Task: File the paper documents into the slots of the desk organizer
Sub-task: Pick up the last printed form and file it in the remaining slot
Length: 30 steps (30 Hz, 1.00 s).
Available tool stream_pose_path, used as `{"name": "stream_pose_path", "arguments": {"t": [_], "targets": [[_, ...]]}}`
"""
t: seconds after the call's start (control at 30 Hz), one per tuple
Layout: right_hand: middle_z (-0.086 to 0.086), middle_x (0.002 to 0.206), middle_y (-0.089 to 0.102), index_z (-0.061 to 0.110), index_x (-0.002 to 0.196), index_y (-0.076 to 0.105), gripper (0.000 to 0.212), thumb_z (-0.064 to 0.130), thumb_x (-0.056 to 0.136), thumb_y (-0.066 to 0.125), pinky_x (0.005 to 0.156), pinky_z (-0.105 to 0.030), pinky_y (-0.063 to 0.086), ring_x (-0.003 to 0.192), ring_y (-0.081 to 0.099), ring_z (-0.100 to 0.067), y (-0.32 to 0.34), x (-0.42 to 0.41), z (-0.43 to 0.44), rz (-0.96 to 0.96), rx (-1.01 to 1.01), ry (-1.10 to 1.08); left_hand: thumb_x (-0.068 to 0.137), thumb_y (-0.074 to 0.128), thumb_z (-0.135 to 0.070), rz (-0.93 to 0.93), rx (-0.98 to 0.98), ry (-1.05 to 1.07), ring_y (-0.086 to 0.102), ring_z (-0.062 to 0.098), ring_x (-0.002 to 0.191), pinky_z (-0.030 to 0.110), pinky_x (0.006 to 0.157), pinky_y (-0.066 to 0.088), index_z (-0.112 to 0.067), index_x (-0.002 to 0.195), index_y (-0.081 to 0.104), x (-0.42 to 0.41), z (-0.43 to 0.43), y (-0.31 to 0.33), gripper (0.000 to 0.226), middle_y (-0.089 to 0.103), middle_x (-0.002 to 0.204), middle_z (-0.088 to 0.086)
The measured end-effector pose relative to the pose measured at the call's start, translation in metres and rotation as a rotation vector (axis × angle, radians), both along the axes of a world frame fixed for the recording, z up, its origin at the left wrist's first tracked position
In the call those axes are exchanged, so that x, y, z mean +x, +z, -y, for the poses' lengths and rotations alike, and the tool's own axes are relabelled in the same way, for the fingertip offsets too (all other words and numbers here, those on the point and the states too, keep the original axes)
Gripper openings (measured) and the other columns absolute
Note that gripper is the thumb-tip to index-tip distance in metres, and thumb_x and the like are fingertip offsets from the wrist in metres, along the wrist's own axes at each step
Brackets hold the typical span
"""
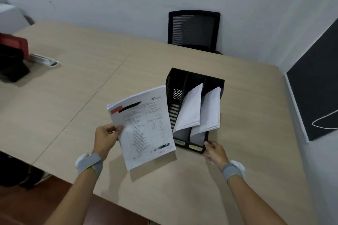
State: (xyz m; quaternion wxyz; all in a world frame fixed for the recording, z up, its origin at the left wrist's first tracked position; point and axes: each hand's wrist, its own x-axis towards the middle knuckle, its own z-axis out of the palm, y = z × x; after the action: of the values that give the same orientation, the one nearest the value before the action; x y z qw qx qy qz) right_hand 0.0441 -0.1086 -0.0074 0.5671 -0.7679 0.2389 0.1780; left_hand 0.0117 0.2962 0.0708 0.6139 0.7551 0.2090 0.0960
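Note:
A black desk organizer (214,80) with three slots stands on the table. Its middle slot holds a white paper bundle (189,109), its right slot another bundle (211,110), and both lean out toward me. The left slot shows no paper. My left hand (106,138) grips a stack of printed documents (144,126) by its left edge, held tilted just left of the organizer and covering its front left corner. My right hand (214,151) rests with its fingertips against the organizer's front right corner.
The light wooden table (82,86) has a seam running diagonally. A black and red bag (12,60) lies at the far left beside a white cable port (44,59). A black mesh chair (193,30) stands behind the table. A dark board (318,93) leans at the right wall.

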Motion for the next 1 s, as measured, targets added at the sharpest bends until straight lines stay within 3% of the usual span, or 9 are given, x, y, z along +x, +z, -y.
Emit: {"name": "stream_pose_path", "arguments": {"t": [0.17, 0.43, 0.5, 0.6, 0.63, 0.7, 0.77, 0.87, 1.0], "targets": [[-0.014, 0.122, 0.066, 0.006, 0.142, 0.055, 0.040, 0.020, 0.105, 0.052, 0.088, -0.046, 0.057, 0.115, 0.065, -0.043, -0.004, 0.004, -0.002, -0.034, -0.046, -0.022, 0.091, 0.069, -0.006, 0.075, 0.038, 0.091, 0.074, 0.036, 0.094, 0.059, 0.083, 0.061, -0.002, 0.110, 0.076, 0.024, -0.003, 0.011, 0.021, 0.077, 0.101, 0.013], [-0.018, 0.132, 0.065, 0.007, 0.143, 0.053, 0.039, 0.018, 0.106, 0.049, 0.086, -0.047, 0.057, 0.108, 0.067, -0.041, -0.009, 0.003, -0.002, -0.044, -0.048, -0.018, 0.089, 0.070, -0.012, 0.183, 0.123, 0.197, 0.058, 0.016, 0.073, 0.035, 0.066, 0.050, 0.001, 0.095, 0.079, 0.053, 0.028, 0.023, 0.017, 0.071, 0.081, 0.004], [-0.017, 0.121, 0.067, 0.007, 0.141, 0.054, 0.037, 0.017, 0.106, 0.049, 0.075, -0.041, 0.053, 0.092, 0.066, -0.035, -0.010, 0.003, -0.002, -0.051, -0.027, -0.032, 0.088, 0.070, -0.012, 0.227, 0.183, 0.217, 0.050, 0.012, 0.068, 0.025, 0.059, 0.042, 0.006, 0.089, 0.077, 0.059, 0.044, 0.023, 0.019, 0.064, 0.073, 0.001], [-0.012, 0.094, 0.063, 0.006, 0.140, 0.054, 0.036, 0.016, 0.106, 0.048, 0.064, -0.036, 0.046, 0.072, 0.055, -0.026, -0.013, 0.003, -0.001, -0.077, -0.007, -0.058, 0.088, 0.072, -0.010, 0.287, 0.246, 0.262, 0.046, -0.012, 0.062, 0.010, 0.050, 0.033, 0.011, 0.090, 0.075, 0.065, 0.069, 0.021, 0.021, 0.077, 0.072, 0.006], [-0.009, 0.085, 0.059, 0.006, 0.142, 0.052, 0.037, 0.016, 0.106, 0.048, 0.061, -0.035, 0.043, 0.065, 0.051, -0.024, -0.014, 0.004, -0.001, -0.086, -0.006, -0.063, 0.087, 0.072, -0.010, 0.306, 0.246, 0.276, 0.044, -0.015, 0.058, 0.011, 0.050, 0.031, 0.011, 0.090, 0.074, 0.067, 0.077, 0.021, 0.021, 0.079, 0.077, 0.003], [-0.003, 0.079, 0.053, 0.006, 0.145, 0.049, 0.040, 0.016, 0.106, 0.047, 0.058, -0.034, 0.040, 0.058, 0.045, -0.022, -0.014, 0.006, -0.001, -0.097, -0.015, -0.059, 0.087, 0.071, -0.009, 0.327, 0.230, 0.300, 0.042, -0.005, 0.055, 0.024, 0.051, 0.033, 0.003, 0.095, 0.077, 0.073, 0.093, 0.018, 0.016, 0.051, 0.085, -0.014], [-0.004, 0.084, 0.054, 0.007, 0.146, 0.048, 0.041, 0.017, 0.106, 0.048, 0.059, -0.034, 0.042, 0.057, 0.046, -0.023, -0.015, 0.005, 0.000, -0.100, -0.018, -0.042, 0.086, 0.068, -0.006, 0.353, 0.242, 0.306, 0.032, 0.014, 0.062, 0.032, 0.053, 0.032, -0.006, 0.095, 0.080, 0.078, 0.105, 0.015, 0.015, 0.031, 0.078, -0.002], [-0.010, 0.094, 0.059, 0.006, 0.144, 0.049, 0.040, 0.017, 0.106, 0.049, 0.061, -0.036, 0.045, 0.061, 0.050, -0.023, -0.015, 0.008, 0.003, -0.087, -0.013, -0.012, 0.086, 0.066, -0.006, 0.357, 0.245, 0.329, 0.028, 0.016, 0.064, 0.034, 0.054, 0.032, -0.007, 0.092, 0.078, 0.089, 0.124, 0.005, 0.013, 0.028, 0.074, 0.002], [-0.018, 0.127, 0.065, 0.003, 0.141, 0.054, 0.039, 0.017, 0.105, 0.051, 0.068, -0.035, 0.052, 0.090, 0.062, -0.029, -0.017, 0.011, 0.007, -0.072, -0.032, 0.015, 0.086, 0.065, -0.007, 0.283, 0.208, 0.402, 0.022, 0.008, 0.057, 0.032, 0.054, 0.028, -0.001, 0.095, 0.076, 0.099, 0.148, -0.007, 0.016, 0.026, 0.073, 0.004]]}}
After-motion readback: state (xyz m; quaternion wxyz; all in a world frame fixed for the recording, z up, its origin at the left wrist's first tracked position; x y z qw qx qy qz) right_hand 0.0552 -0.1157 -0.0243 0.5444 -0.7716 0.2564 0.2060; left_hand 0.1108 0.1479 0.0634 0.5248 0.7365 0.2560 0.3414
